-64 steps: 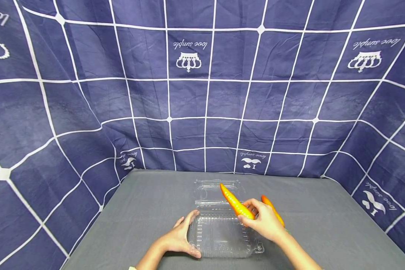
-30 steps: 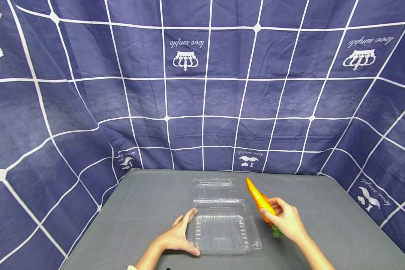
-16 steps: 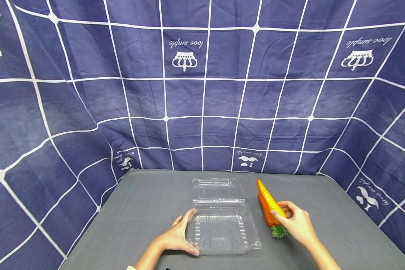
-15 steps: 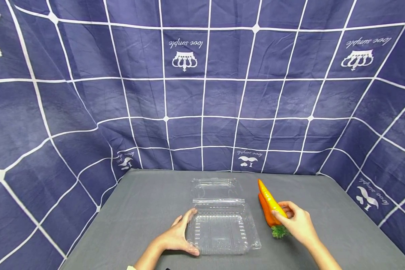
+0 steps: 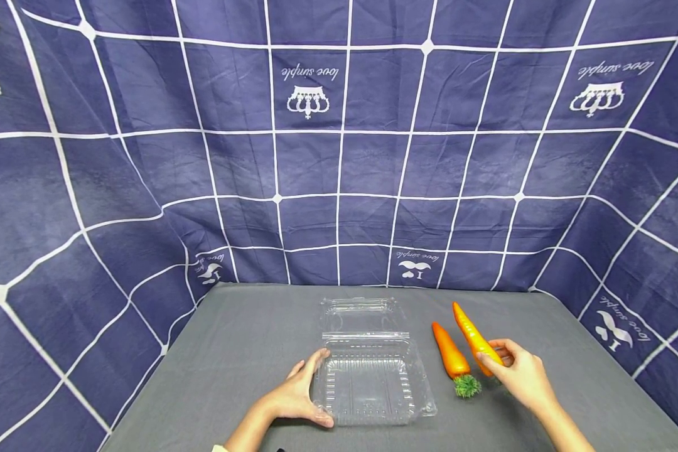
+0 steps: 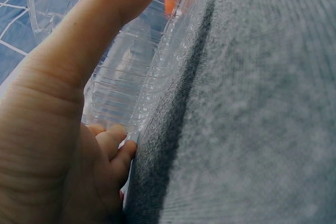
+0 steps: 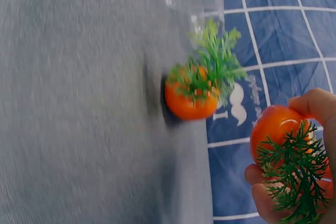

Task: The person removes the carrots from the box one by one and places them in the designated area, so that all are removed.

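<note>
A clear plastic clamshell container (image 5: 367, 389) stands with its lid (image 5: 361, 319) folded back, away from me. My left hand (image 5: 294, 397) holds its left side, with the thumb (image 6: 89, 30) at the near corner and the fingers at the far one. To the right of the container, my right hand (image 5: 520, 371) pinches an orange carrot (image 5: 473, 333) near its thick end, tip pointing away. Green leaves (image 7: 296, 174) hang from that end in the right wrist view. Between container and right hand, a second carrot (image 5: 449, 353) with leafy green top (image 5: 467, 386) lies on the table.
A grey cloth (image 5: 231, 351) covers the table. Behind it and at both sides hangs a blue curtain (image 5: 373, 163) with white grid lines. A small dark object (image 5: 281, 450) shows at the bottom edge of the head view.
My right hand has carried the carrot from above the container to the right, past the second carrot, which now shows fully. The left hand stays at the container's left side.
</note>
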The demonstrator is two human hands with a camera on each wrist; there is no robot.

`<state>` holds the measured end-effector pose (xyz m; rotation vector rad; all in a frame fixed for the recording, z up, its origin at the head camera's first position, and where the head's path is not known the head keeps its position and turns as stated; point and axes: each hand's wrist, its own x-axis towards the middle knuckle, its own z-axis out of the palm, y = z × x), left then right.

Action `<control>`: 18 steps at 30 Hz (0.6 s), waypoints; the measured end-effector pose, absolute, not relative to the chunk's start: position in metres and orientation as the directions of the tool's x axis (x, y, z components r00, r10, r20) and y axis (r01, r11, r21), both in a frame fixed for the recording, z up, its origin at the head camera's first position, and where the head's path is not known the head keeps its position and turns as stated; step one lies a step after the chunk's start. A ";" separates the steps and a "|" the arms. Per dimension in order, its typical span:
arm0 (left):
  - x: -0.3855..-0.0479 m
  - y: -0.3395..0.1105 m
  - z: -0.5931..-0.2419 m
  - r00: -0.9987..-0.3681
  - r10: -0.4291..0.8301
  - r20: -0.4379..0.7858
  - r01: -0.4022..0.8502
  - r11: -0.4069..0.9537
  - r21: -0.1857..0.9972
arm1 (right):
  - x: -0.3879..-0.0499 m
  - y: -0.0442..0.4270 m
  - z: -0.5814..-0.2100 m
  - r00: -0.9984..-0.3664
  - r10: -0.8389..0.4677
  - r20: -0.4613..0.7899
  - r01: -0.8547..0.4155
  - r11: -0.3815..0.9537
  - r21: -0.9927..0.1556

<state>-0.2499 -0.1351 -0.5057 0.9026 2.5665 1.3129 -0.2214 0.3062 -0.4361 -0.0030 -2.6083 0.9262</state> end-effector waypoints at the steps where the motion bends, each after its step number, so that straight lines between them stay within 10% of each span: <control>1: -0.250 -0.135 -0.506 -0.814 0.558 0.158 0.455 0.446 0.771 | -0.222 0.309 -0.436 -0.932 0.122 0.342 -0.117 0.792 -0.600; 18: -0.250 -0.136 -0.505 -0.810 0.563 0.164 0.465 0.446 0.765 | -0.231 0.356 -0.441 -0.935 0.140 0.327 -0.049 0.860 -0.508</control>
